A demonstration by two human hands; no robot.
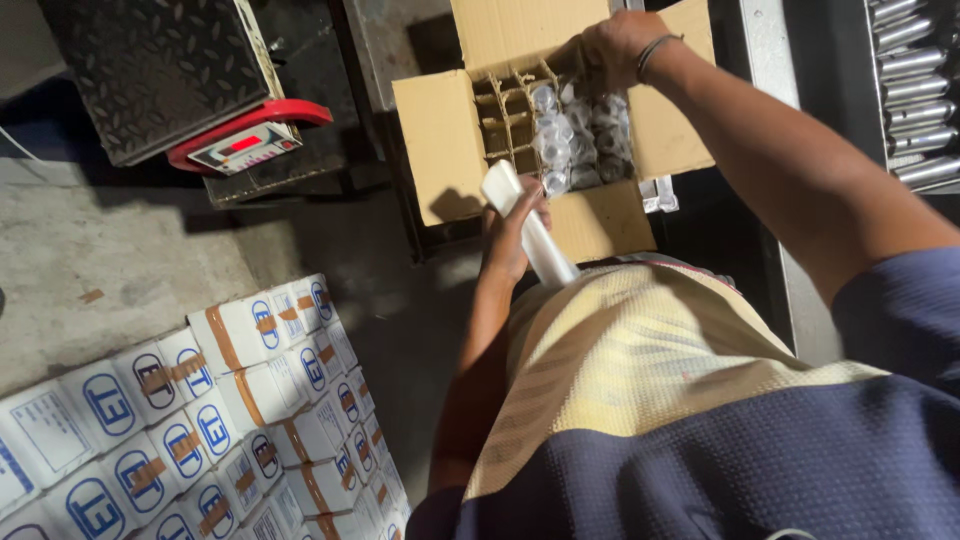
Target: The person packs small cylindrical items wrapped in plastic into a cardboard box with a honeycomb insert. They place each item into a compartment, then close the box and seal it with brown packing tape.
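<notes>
An open cardboard carton (440, 140) with a cardboard grid divider stands in front of me. Several of its cells hold shiny metal parts wrapped in clear plastic (585, 135), while the cells on the left look vacant. My right hand (610, 45) reaches over the carton's far side and rests on the back edge near the wrapped parts; what its fingers grip is hidden. My left hand (510, 230) is closed on a long white flat piece (530, 225) at the carton's near edge, held upright against my body.
A stack of small white boxes with blue marks and brown tape (230, 400) fills the lower left. A platform scale with a red-framed display (240, 140) lies on the concrete floor at upper left. Metal cylinders (915, 90) are racked at the far right.
</notes>
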